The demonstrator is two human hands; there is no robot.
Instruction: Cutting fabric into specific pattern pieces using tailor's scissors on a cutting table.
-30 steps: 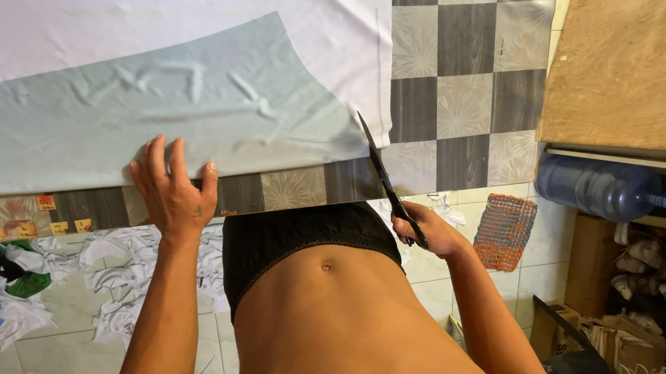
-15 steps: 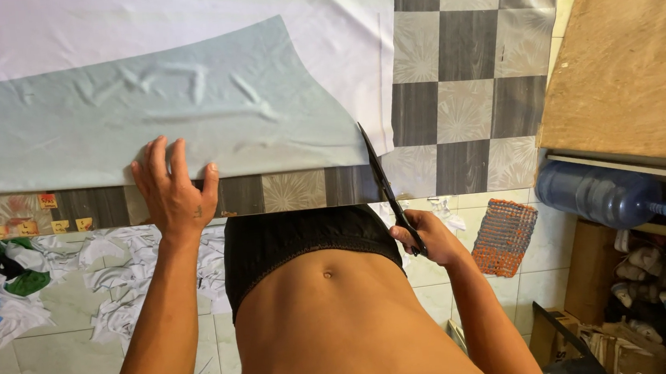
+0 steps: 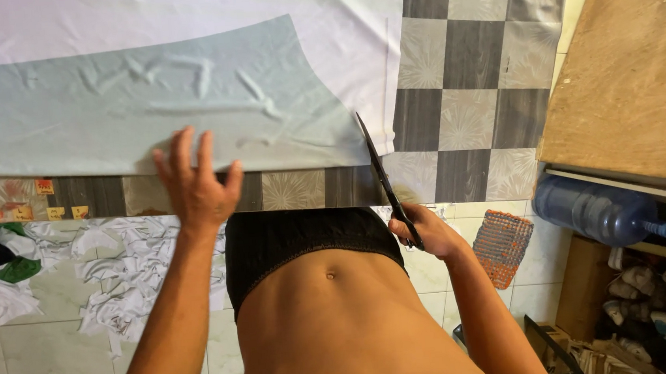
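The scissors [image 3: 384, 179] are gripped in the right hand [image 3: 424, 235], blades pointing away from the body at the lower right corner of the pale blue pattern piece [image 3: 144, 107], whose long axis runs left to right across white fabric [image 3: 177, 13]. The left hand [image 3: 194, 186], fingers spread and gripping nothing, is pressed on its near edge. Small orange and yellow square labels [image 3: 44, 186] are seen along the checkered table [image 3: 458, 66], at its near left edge.

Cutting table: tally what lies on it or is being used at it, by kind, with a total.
Pale blue pattern sheet: 1
White cloth under it: 1
Black scissors, held in the right hand: 1
Hands at work, counting the left hand pressing the sheet's near edge: 2
Total: 5
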